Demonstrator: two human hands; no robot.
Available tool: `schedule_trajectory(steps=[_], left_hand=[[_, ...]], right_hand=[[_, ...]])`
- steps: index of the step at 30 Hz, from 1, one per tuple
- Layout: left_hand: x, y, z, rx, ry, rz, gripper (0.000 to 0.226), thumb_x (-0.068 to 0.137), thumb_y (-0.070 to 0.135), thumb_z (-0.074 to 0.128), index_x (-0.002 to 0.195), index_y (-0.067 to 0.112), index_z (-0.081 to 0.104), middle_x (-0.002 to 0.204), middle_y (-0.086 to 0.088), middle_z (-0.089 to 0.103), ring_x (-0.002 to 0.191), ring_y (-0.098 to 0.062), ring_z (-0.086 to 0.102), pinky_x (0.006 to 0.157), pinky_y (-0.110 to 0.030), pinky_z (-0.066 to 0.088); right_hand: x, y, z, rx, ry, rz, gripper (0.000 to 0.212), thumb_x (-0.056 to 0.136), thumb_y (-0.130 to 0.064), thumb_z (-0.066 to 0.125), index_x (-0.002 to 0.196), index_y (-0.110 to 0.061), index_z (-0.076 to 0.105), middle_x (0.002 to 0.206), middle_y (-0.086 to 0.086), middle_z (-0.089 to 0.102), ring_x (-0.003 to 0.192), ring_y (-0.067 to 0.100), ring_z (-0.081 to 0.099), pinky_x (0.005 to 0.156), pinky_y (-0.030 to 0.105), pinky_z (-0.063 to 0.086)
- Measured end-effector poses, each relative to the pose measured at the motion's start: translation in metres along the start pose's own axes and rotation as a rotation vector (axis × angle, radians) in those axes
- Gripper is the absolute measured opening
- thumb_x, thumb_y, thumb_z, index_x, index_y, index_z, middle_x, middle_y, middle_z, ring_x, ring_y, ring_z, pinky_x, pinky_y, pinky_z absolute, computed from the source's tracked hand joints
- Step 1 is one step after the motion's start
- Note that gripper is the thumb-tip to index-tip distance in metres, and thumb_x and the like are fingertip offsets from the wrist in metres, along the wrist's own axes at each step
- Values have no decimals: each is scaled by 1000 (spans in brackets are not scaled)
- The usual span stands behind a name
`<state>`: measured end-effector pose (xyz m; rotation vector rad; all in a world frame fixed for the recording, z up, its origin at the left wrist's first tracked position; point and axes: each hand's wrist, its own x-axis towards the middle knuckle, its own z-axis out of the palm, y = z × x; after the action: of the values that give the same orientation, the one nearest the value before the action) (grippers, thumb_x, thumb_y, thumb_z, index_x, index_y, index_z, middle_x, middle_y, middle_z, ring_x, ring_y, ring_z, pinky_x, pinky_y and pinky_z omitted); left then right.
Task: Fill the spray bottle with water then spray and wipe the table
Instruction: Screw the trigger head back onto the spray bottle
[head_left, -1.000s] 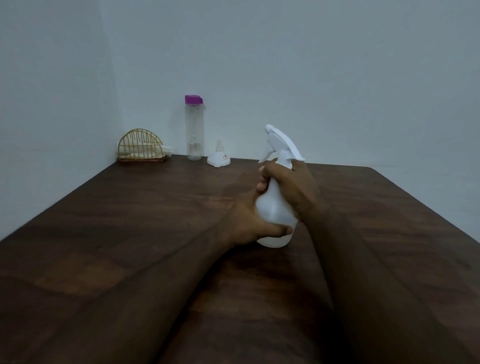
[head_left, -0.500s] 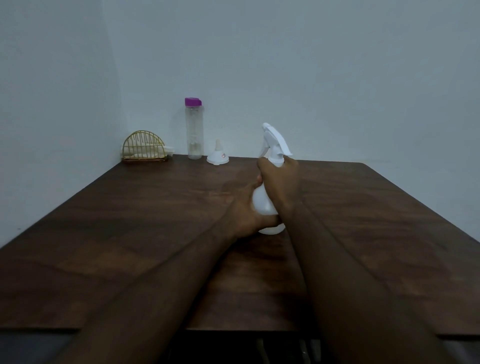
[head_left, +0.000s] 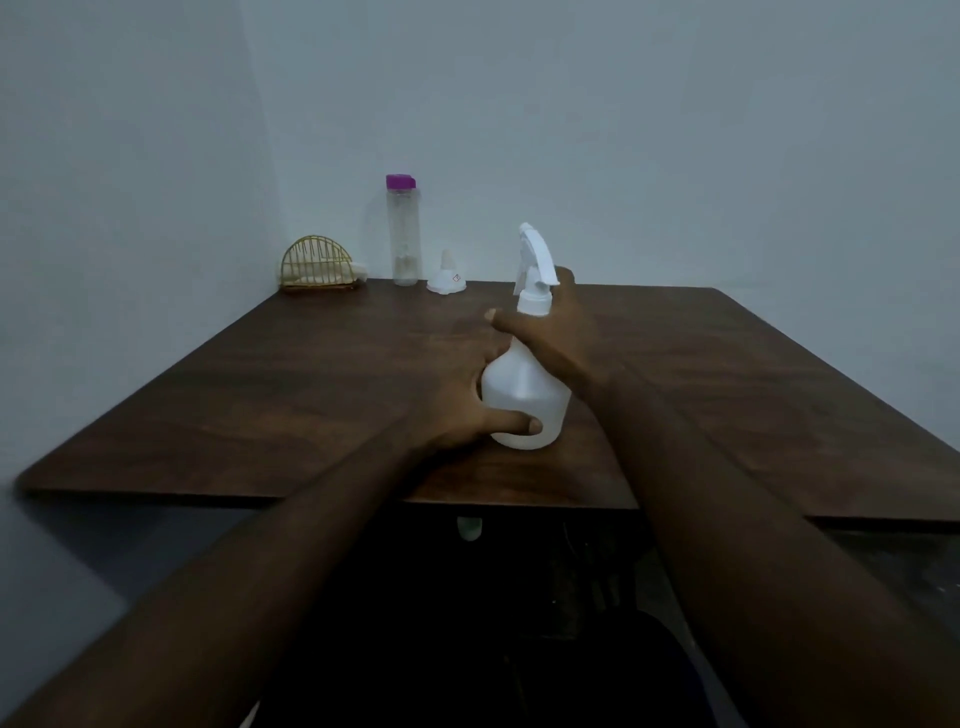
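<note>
A white spray bottle (head_left: 524, 400) stands upright on the dark wooden table (head_left: 311, 395), near its front edge. My left hand (head_left: 462, 410) wraps the bottle's round body from the left, thumb across the front. My right hand (head_left: 550, 332) sits at the neck just below the white trigger head (head_left: 535, 260), fingers spread around it and loosened. A clear water bottle with a purple cap (head_left: 402, 231) stands at the back of the table by the wall. A small white funnel (head_left: 447, 280) rests beside it, wide end down.
A gold wire holder (head_left: 318, 265) with pale cloth in it sits in the back left corner. Walls close the table at the back and left. The front edge (head_left: 208, 499) runs below my forearms, with dark floor beneath.
The view pulled back and up, showing the table's front edge. My right hand's fingers have loosened and spread at the bottle neck; my left hand stays on the body.
</note>
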<state>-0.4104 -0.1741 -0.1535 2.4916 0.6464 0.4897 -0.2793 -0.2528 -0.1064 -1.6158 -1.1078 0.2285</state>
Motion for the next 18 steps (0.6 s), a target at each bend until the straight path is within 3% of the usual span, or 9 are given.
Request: schedule_trajectory(steps=[3, 8, 13, 18], left_hand=[[-5, 1, 2, -51, 29, 25, 90, 53, 81, 71, 129, 45, 43, 136, 19, 49, 119, -3, 46, 111, -34, 31], [-5, 2, 9, -266, -39, 22, 86, 58, 67, 81, 133, 45, 47, 133, 19, 56, 124, -8, 51, 110, -43, 36], [-7, 8, 8, -335, -27, 0, 82, 63, 58, 83, 135, 45, 45, 131, 20, 58, 123, -7, 53, 109, -42, 38], [-4, 4, 11, -444, -76, -45, 83, 63, 46, 86, 135, 44, 43, 129, 20, 58, 119, -4, 54, 108, -40, 40]], right_hand=[[-6, 0, -2, 51, -78, -15, 69, 84, -29, 77, 140, -17, 38, 109, -4, 54, 91, 6, 57, 70, 18, 45], [-10, 1, 1, 160, -49, -26, 41, 87, -17, 71, 120, -21, 46, 97, -9, 57, 82, 4, 59, 61, 8, 47], [-4, -3, 1, 239, -39, -14, 35, 87, -16, 72, 117, -10, 55, 92, -2, 59, 74, 4, 58, 56, 5, 45], [-2, -1, 8, 190, 49, 12, 31, 85, -20, 73, 110, -11, 58, 90, 4, 63, 81, 18, 65, 71, 28, 53]])
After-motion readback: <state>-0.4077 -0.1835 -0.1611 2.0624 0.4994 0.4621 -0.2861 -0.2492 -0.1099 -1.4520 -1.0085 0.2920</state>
